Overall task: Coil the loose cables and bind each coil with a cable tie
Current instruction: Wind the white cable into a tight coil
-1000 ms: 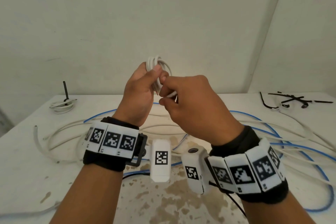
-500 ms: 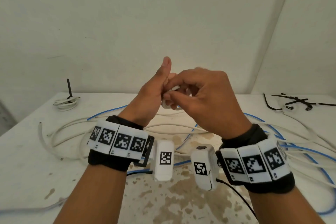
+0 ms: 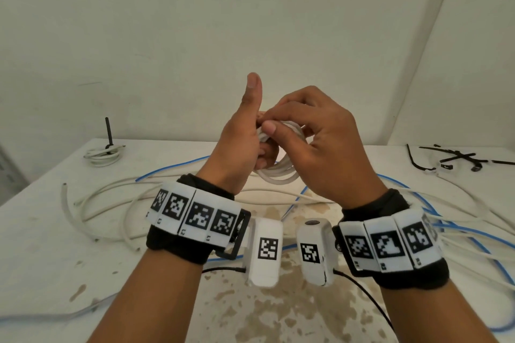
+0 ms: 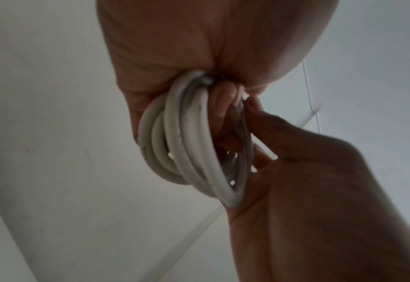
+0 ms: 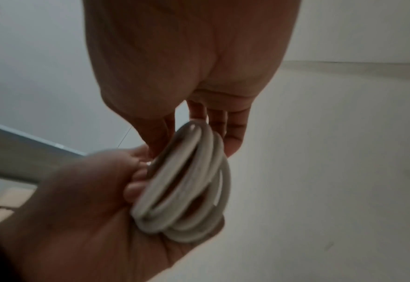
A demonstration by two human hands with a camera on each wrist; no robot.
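Note:
A white cable coil (image 3: 278, 174) of several loops hangs in the air between my hands, above the table. My left hand (image 3: 259, 147) grips one side of the coil (image 4: 191, 141) with curled fingers (image 4: 225, 106), its thumb pointing straight up, free of the cable. My right hand (image 3: 269, 124) reaches over the top and pinches the loops between thumb and forefinger. In the right wrist view the coil (image 5: 189, 183) lies against the left hand's palm (image 5: 90, 209), with the right hand's fingers (image 5: 232, 137) behind it. No cable tie shows on this coil.
A white coil bound with a black tie (image 3: 103, 154) lies at the back left of the stained white table (image 3: 41, 245). Several black cable ties (image 3: 457, 159) lie at the back right. Loose white cables (image 3: 195, 195) and blue cables (image 3: 412, 189) sprawl across the middle and right.
The coil has dropped from standing above the fingers to hanging between the hands. My left thumb has lifted off and points up. My right hand has moved over the top of the coil.

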